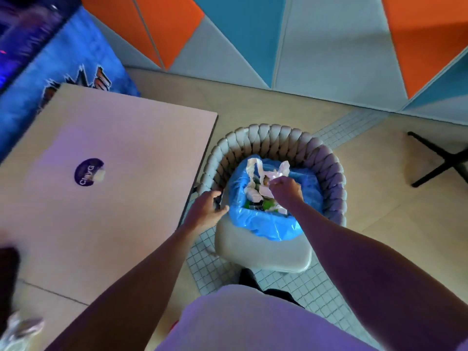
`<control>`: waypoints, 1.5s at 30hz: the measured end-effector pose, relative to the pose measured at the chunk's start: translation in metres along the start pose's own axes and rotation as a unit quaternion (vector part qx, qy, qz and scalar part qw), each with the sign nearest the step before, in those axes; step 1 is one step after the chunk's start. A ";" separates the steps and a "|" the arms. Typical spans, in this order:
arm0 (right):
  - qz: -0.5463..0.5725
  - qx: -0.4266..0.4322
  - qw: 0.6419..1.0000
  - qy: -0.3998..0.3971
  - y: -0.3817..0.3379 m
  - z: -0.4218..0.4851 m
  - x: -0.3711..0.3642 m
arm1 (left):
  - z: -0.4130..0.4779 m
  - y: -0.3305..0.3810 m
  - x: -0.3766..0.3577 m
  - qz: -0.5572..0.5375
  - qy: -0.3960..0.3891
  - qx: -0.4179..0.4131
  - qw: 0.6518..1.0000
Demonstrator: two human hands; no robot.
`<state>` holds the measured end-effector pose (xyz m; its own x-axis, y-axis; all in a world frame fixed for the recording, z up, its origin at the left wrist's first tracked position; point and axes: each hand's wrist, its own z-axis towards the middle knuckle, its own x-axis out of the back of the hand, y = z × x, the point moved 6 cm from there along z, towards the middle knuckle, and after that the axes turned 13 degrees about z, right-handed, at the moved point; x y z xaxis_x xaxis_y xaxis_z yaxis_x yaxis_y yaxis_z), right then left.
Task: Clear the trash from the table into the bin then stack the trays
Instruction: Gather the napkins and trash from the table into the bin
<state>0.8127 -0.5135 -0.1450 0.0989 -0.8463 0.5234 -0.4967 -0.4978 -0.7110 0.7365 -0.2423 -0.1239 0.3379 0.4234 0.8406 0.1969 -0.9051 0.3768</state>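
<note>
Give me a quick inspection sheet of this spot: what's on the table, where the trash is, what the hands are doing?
Surface: table mostly bare, with a round purple sticker.
Job's things: blue bin bag sits on a chair with a braided back, holding white crumpled trash; no trays seen.
Clutter: a blurred pale object and a dark shape at the table's near left edge, neither identifiable.
Hands: left hand at the bag's rim, grip unclear; right hand over the bag, fingers closed on white trash.
Cables: nothing seen.
Surroundings: tiled floor, orange, blue and grey wall panels, black table base.
</note>
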 end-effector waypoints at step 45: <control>-0.405 0.380 0.645 -0.525 -0.079 -0.509 -0.520 | -0.580 -0.463 -0.090 -0.281 0.236 0.501 0.784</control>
<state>0.3611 0.0622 -0.1220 0.7879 0.2858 0.5454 0.6114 -0.4681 -0.6380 0.0812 0.1166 -0.1480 -0.3932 0.4701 0.7902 0.8962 0.0040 0.4436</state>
